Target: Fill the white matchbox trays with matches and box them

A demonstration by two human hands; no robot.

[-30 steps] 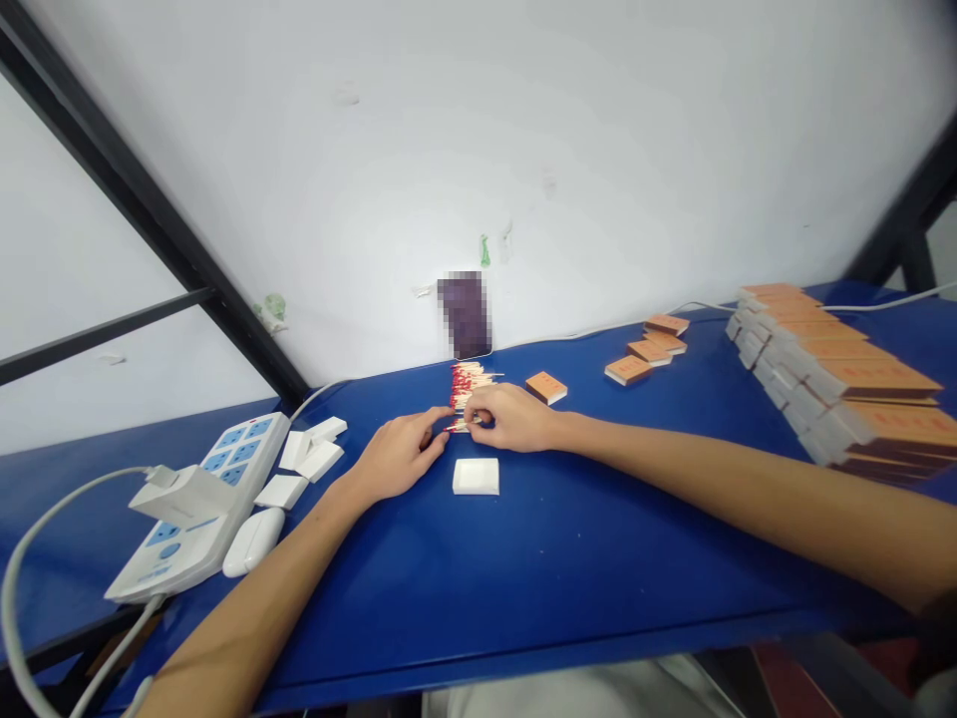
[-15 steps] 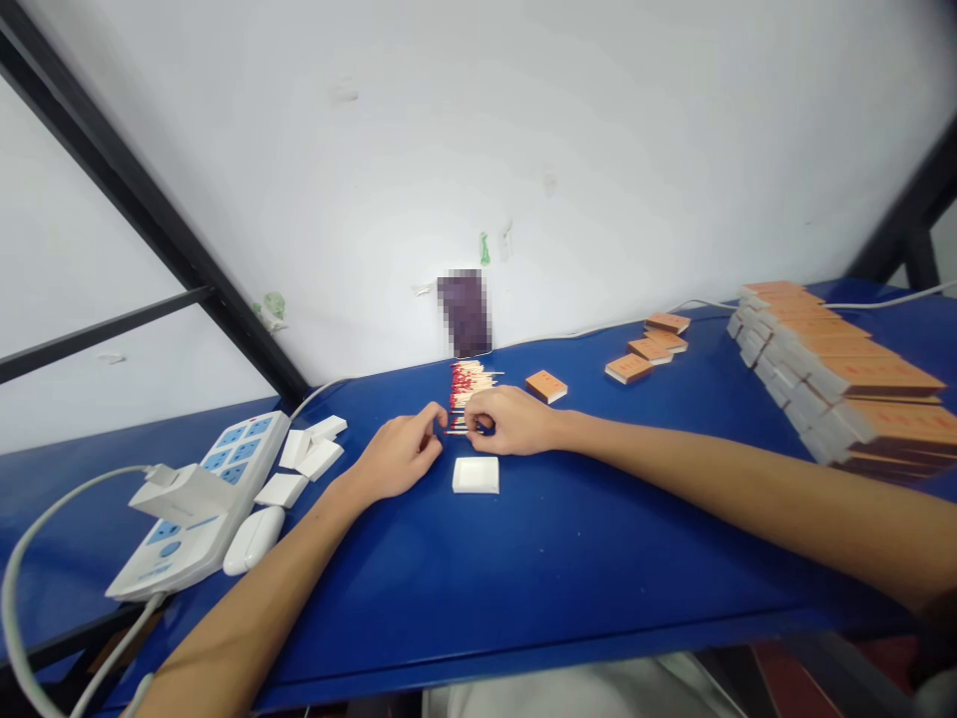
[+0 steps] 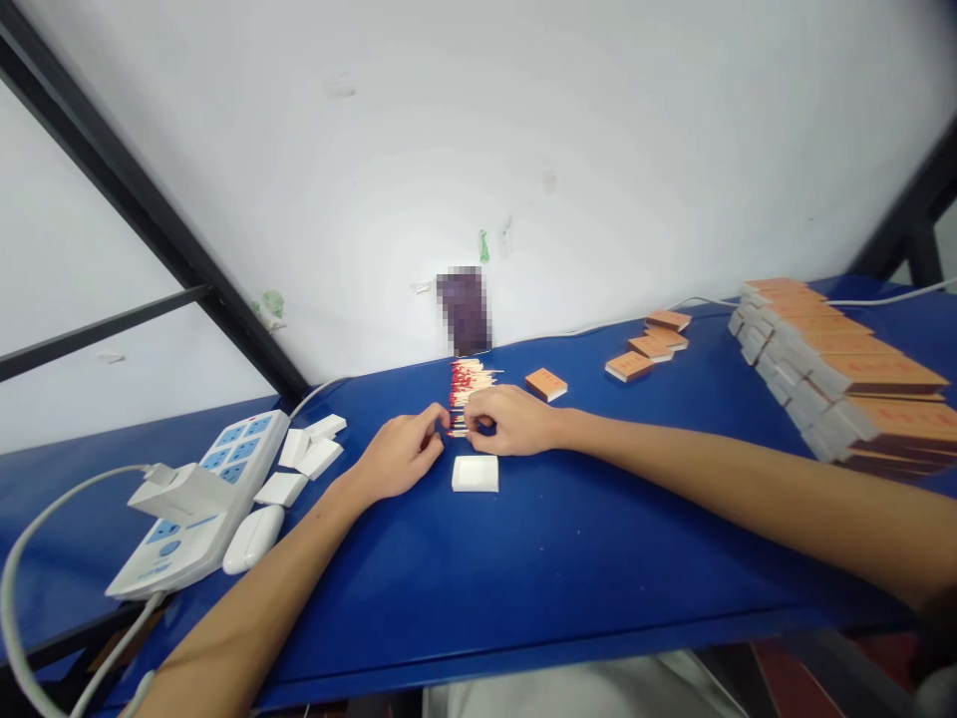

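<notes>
A pile of red-headed matches (image 3: 465, 375) lies on the blue table, with a few matches (image 3: 458, 423) set apart at its near end. My right hand (image 3: 508, 419) is curled over the stick ends of these near matches, thumb and fingers drawn together on them; the exact grip is partly hidden. At the red heads, my left hand (image 3: 404, 449) rests with index finger bent and thumb apart, nothing between them. Just in front of both hands sits a white matchbox tray (image 3: 476, 474).
One orange matchbox (image 3: 546, 385) lies beyond my right wrist, with several more matchboxes (image 3: 649, 348) farther right. Stacked matchboxes (image 3: 844, 359) fill the right side. On the left are white trays (image 3: 318, 457), a white rounded case (image 3: 254, 539) and a power strip (image 3: 224, 479) with cables.
Both hands stay almost in place. The nearest matches between my fingertips have shifted slightly, and less of their length shows beside my right fingers.
</notes>
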